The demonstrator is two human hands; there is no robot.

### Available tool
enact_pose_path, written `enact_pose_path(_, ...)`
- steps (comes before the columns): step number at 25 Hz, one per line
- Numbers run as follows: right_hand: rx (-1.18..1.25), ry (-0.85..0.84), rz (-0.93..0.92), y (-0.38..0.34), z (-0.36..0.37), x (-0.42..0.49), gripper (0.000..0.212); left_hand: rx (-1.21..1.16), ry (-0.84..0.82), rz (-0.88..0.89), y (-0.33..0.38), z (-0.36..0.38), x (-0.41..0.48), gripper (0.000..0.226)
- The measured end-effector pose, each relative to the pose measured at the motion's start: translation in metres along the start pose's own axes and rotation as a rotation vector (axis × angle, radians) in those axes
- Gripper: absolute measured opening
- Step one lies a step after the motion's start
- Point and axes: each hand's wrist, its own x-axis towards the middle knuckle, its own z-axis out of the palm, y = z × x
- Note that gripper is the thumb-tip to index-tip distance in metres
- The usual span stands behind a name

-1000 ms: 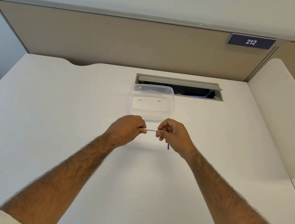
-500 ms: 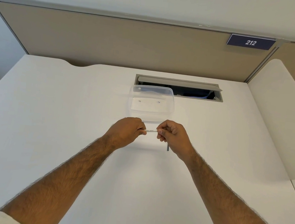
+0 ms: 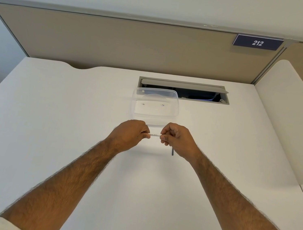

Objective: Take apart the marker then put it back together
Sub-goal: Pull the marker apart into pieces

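Note:
A thin white marker barrel with small print runs level between my two hands, just above the white desk. My left hand pinches its left end and my right hand pinches its right end; both ends are hidden in the fingers. A thin dark stick-like part pokes out below my right hand; whether it lies on the desk or is held I cannot tell.
A clear plastic container stands just beyond my hands. Behind it is an open cable hatch in the desk. A tan partition with a "212" sign closes the back, and a white divider the right side.
Both hands keep their grip on the marker barrel and have barely shifted; the view has tilted slightly.

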Motion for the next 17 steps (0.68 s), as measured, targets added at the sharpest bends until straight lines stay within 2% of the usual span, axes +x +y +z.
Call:
enact_pose_path(9, 0.106, 0.030, 0.004, -0.0036, 0.0003, -0.0022, 0.005, -0.010, 0.015, -0.038, -0.0006, 0.0005, -0.0013, 0.022)
enact_pose_path(14, 0.147, 0.034, 0.038, -0.0044, -0.0007, -0.0045, 0.017, -0.005, 0.050, -0.037, -0.0058, 0.0005, -0.0017, 0.020)
enact_pose_path(17, 0.135, 0.070, 0.029, -0.0052, -0.0004, -0.0047, 0.016, -0.011, 0.068, -0.030, -0.0055, -0.0003, -0.0012, 0.019)
